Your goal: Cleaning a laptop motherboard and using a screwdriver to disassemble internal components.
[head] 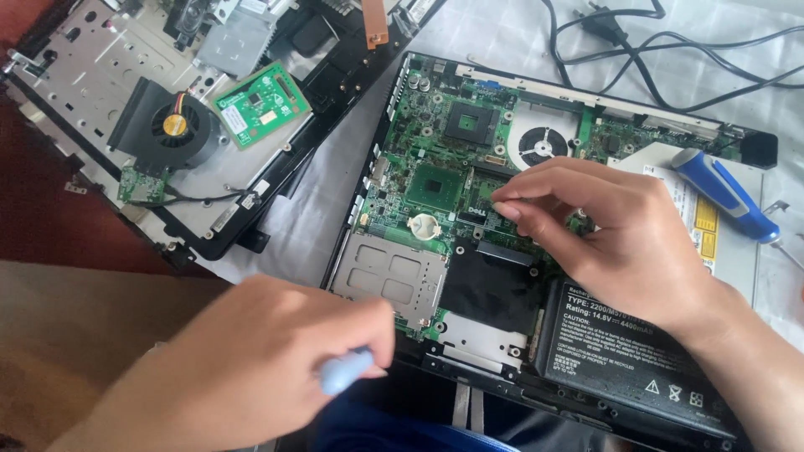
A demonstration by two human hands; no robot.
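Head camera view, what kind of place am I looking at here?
Probably a home repair spot, not a shop: an opened laptop lies on a white cloth, a removed cover with a fan beside it, and a blue screwdriver nearby.

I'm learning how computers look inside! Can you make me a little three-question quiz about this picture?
1. True or false: the right hand is pinching something small over the green laptop circuit board.
2. What does the left hand hold? A) a pale blue tool handle B) a black cable C) a round silver coin battery
3. Fill in: the screwdriver with the blue and white handle lies on the flat silver ____ drive, touched by neither hand.

Key: 1 true. 2 A. 3 disc. The black battery pack sits under the right wrist.
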